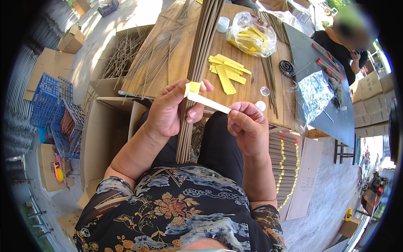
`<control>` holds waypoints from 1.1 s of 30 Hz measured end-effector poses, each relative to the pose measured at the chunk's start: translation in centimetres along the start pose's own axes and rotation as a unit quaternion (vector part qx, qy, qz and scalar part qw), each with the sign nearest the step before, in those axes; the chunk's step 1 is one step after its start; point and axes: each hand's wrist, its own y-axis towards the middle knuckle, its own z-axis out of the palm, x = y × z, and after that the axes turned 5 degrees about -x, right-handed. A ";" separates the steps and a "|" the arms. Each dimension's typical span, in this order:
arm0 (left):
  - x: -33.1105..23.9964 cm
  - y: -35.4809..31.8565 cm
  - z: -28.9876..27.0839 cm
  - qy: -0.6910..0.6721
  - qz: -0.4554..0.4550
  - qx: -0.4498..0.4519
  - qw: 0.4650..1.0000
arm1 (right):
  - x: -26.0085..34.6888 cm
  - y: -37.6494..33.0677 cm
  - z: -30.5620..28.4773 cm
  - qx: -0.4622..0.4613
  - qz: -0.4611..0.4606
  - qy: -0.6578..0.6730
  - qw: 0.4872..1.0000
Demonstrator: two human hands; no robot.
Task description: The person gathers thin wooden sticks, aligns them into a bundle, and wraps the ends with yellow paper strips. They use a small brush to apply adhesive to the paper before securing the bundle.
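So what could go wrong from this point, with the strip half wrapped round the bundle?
1. The left hand grips the stick bundle near one end only; the long sticks could fan out or slip.
2. The right hand pinches just the tip of the yellow strip; it could pull free or wrap crooked.
3. The bundle's far end lies beside the loose yellow strips on the wooden table and might sweep them.

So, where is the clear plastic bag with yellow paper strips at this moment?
In the head view, the clear plastic bag lies on the far right part of the wooden table, just beyond the loose yellow strips and beside a small white cup.
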 end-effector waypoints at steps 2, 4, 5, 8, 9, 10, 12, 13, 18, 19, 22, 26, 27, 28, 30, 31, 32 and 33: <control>-0.1 0.0 0.1 0.010 -0.004 -0.008 1.000 | 0.0 -0.1 -0.1 -0.004 -0.001 0.002 1.000; -0.3 0.0 0.2 -0.006 -0.010 -0.002 1.000 | 0.1 0.0 -0.1 -0.008 -0.008 0.006 1.000; -0.3 0.0 0.2 -0.014 -0.012 0.000 1.000 | 0.1 0.0 -0.1 -0.009 -0.012 0.009 1.000; 0.0 0.0 0.0 0.009 0.005 0.021 1.000 | 0.4 0.0 0.4 0.004 -0.005 0.020 1.000; 0.1 0.0 0.1 0.012 0.006 0.022 1.000 | 0.3 0.0 0.6 0.012 -0.005 0.015 1.000; 0.2 0.0 0.2 0.016 0.006 0.022 1.000 | 0.4 0.0 0.6 0.020 -0.004 0.012 1.000; 0.2 -0.1 0.3 0.018 0.004 0.016 1.000 | 0.4 0.0 0.7 0.024 0.001 0.007 1.000; 0.1 -0.1 0.4 0.016 0.005 0.011 1.000 | 0.4 -0.1 0.7 0.021 0.003 0.004 1.000; 0.2 0.0 0.0 0.012 -0.014 0.040 0.999 | 0.6 0.1 0.8 0.000 -0.019 0.019 1.000; 0.1 0.0 0.0 0.014 -0.023 0.046 0.999 | 0.7 0.2 0.9 0.000 -0.019 0.023 1.000; 0.0 0.0 0.3 0.012 -0.015 0.031 0.999 | 0.5 0.1 0.8 0.006 -0.008 0.021 1.000; -0.2 0.0 0.3 -0.010 -0.002 0.006 1.000 | 0.2 -0.1 0.7 0.020 0.004 0.013 1.000; -0.2 0.0 0.3 -0.011 -0.002 0.006 1.000 | 0.2 -0.2 0.7 0.019 0.005 0.012 1.000; -0.2 0.0 0.1 -0.012 -0.002 0.006 1.000 | 0.2 -0.2 0.7 0.018 0.006 0.010 1.000; -0.2 -0.1 0.0 -0.013 -0.003 0.007 1.000 | 0.2 -0.3 0.7 0.016 0.007 0.006 1.000; -0.3 -0.1 0.0 -0.014 -0.004 0.007 1.000 | 0.2 -0.3 0.7 0.014 0.007 0.004 1.000; -0.3 -0.1 0.0 -0.014 -0.006 0.007 1.000 | 0.2 -0.3 0.6 0.013 0.006 0.002 1.000; -0.3 -0.2 0.1 -0.012 -0.004 0.004 1.000 | 0.2 -0.3 0.5 0.009 0.003 0.005 1.000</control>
